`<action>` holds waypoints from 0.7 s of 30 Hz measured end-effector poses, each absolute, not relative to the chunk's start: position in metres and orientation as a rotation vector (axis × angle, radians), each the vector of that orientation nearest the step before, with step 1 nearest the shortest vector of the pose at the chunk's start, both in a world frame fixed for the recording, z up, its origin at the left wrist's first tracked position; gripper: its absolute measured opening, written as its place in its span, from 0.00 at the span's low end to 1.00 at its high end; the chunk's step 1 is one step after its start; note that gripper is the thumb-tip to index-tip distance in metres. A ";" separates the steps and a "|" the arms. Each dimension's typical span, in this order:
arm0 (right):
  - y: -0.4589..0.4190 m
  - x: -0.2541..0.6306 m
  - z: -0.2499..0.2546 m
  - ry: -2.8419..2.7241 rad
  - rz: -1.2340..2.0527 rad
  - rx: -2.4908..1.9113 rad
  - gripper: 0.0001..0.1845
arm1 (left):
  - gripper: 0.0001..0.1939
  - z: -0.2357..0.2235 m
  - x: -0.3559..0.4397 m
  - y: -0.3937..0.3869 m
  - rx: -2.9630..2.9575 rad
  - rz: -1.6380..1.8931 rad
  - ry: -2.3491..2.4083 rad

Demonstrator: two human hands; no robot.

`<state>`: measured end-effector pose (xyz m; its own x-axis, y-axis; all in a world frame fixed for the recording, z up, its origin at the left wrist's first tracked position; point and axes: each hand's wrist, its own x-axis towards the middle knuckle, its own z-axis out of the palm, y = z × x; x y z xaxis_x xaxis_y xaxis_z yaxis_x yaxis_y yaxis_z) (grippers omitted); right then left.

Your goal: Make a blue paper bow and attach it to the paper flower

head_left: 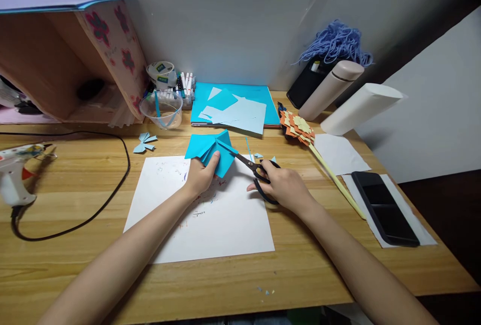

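My left hand is closed on a folded piece of turquoise paper, the thumb pressed on its front. Held by the handles in my right hand is a pair of black scissors, whose blades reach left to the paper and overlap it near its middle. Whether the blades are parted is hard to make out. Below both hands lies a white sheet with small coloured marks. A thin blue strip and small paper scraps rest by the scissors. A light blue paper bow shape lies to the left.
At left are a glue gun with its black cord and a decorated box. Behind stand a clear plastic cup, markers and a turquoise folder. A paper flower, a phone and a bottle are right.
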<state>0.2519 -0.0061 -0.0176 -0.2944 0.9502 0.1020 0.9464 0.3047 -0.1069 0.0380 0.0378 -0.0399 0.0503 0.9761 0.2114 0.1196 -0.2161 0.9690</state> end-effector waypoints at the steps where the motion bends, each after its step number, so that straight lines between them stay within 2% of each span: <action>1: -0.006 0.252 -0.017 -2.415 0.050 -1.774 0.26 | 0.19 -0.040 0.038 0.038 1.478 1.278 1.164; 7: -0.007 0.250 -0.014 -2.416 0.107 -1.815 0.26 | 0.16 -0.040 0.038 0.038 1.494 1.323 1.201; 21: -0.006 0.250 -0.013 -2.435 0.101 -1.795 0.24 | 0.17 -0.040 0.038 0.037 1.439 1.285 1.202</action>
